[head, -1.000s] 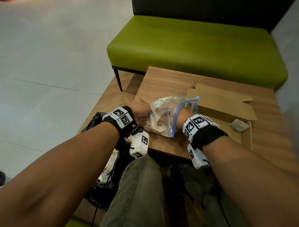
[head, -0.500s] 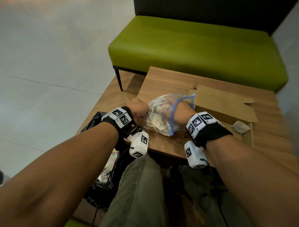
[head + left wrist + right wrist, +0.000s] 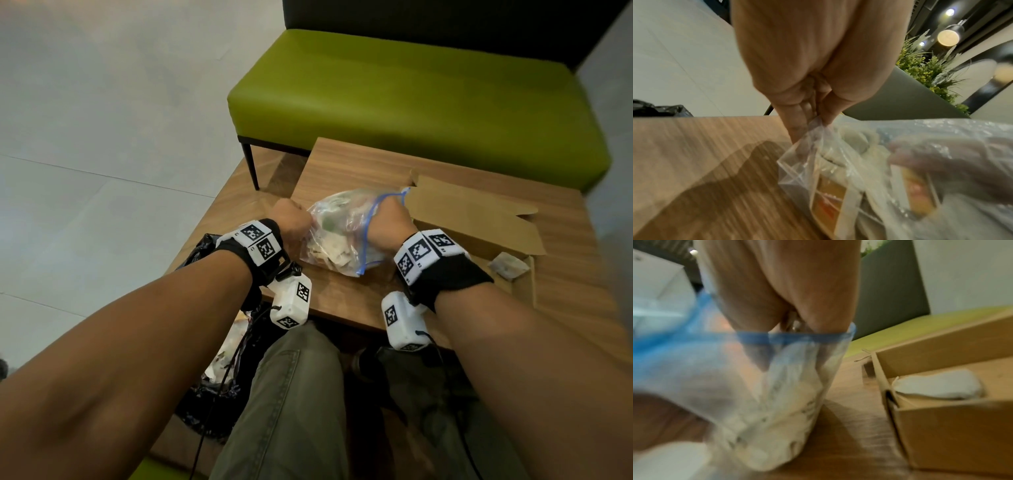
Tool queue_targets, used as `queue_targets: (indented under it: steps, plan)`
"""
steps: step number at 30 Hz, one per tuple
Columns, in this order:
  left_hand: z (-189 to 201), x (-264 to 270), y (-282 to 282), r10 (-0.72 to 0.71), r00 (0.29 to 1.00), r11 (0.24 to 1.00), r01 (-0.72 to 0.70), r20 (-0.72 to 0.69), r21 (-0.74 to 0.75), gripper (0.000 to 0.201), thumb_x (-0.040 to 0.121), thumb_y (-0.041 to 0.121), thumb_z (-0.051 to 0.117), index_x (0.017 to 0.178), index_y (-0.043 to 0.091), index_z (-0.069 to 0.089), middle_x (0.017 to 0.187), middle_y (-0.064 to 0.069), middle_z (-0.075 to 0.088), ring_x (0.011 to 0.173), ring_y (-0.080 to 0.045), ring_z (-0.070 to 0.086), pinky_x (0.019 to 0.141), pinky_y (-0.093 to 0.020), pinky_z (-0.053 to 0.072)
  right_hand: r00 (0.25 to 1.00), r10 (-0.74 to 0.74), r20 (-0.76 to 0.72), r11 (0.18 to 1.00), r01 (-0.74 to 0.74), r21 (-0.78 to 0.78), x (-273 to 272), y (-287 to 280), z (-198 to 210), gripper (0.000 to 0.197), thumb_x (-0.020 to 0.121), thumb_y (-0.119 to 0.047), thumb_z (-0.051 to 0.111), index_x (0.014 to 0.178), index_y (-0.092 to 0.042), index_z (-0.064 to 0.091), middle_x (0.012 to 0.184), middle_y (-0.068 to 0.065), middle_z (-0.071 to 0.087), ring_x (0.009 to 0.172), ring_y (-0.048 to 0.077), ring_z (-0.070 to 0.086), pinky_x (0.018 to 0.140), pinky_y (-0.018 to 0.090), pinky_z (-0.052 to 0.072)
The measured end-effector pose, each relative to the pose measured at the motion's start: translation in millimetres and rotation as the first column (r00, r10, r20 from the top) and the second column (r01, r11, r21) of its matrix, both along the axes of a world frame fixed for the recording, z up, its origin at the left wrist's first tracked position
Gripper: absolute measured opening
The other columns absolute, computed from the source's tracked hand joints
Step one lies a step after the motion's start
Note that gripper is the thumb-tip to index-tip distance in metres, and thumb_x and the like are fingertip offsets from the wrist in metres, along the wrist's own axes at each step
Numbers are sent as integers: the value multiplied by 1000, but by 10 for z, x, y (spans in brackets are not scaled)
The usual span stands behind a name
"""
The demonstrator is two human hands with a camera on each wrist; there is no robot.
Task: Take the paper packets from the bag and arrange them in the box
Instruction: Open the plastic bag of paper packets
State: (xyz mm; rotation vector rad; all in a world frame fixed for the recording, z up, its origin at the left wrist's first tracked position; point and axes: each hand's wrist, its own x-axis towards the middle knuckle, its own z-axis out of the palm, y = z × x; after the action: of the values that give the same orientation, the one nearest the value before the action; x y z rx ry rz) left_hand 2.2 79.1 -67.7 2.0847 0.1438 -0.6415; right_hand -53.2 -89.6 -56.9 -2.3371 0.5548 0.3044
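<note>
A clear zip bag (image 3: 342, 236) with a blue rim lies on the wooden table (image 3: 342, 301), full of pale paper packets (image 3: 830, 194). My left hand (image 3: 298, 222) pinches the bag's closed corner (image 3: 813, 128) between thumb and fingers. My right hand (image 3: 387, 222) is pushed in through the blue opening (image 3: 793, 337); its fingers (image 3: 941, 155) show blurred through the plastic among the packets, and I cannot tell if they grip one. To the right stands the open cardboard box (image 3: 479, 222) with one grey-white packet (image 3: 937, 386) inside.
A green bench (image 3: 411, 102) stands just behind the table. A black plastic bag (image 3: 205, 404) sits on the floor by my left knee. The box's raised flap (image 3: 941, 340) stands right beside the zip bag.
My right hand has gone from the bag's mouth deeper inside, and the blue rim now sits round the back of the hand. The left hand keeps its pinch.
</note>
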Motion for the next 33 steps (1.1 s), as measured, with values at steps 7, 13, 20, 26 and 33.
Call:
queue_targets:
  steps: [7,13,20,26,33]
  plan:
    - [-11,-16,0,10,999,999,-11,44,30,17,89,4,55,78,2,68,81,-16,66,75,-31,63,77,-47,58,996,82,38,997,-82,5,-98,4,74,27,86,-29,75,98,-14,57,87,1,56,86,23,56,76,34,47]
    - [-67,28,20,8,999,998,-11,52,66,23,88,12,51,91,-3,69,96,-23,72,89,-39,71,78,-55,60,934,319,-161,913,-348,-211,-98,55,-9,25,91,-23,63,110,-8,67,108,9,65,98,31,61,69,30,41]
    - [-71,39,22,25,998,997,-28,50,71,29,80,6,43,91,-3,69,91,-24,72,86,-40,71,78,-56,60,987,159,4,983,-158,-96,-214,-20,238,34,92,-21,66,123,-8,60,120,15,58,110,34,56,86,41,50]
    - [-47,42,16,55,997,997,-58,47,51,29,83,5,42,90,-2,69,93,-25,72,87,-42,71,77,-60,58,937,307,-168,927,-334,-172,-230,36,244,24,86,-18,74,102,-9,58,87,3,56,90,27,57,71,33,46]
    - [-181,130,42,55,995,994,-62,83,88,33,73,12,45,91,-3,68,96,-24,72,86,-42,71,76,-58,59,997,-15,79,999,12,41,-267,-108,307,9,84,-20,68,88,-16,62,95,8,65,84,28,62,61,28,47]
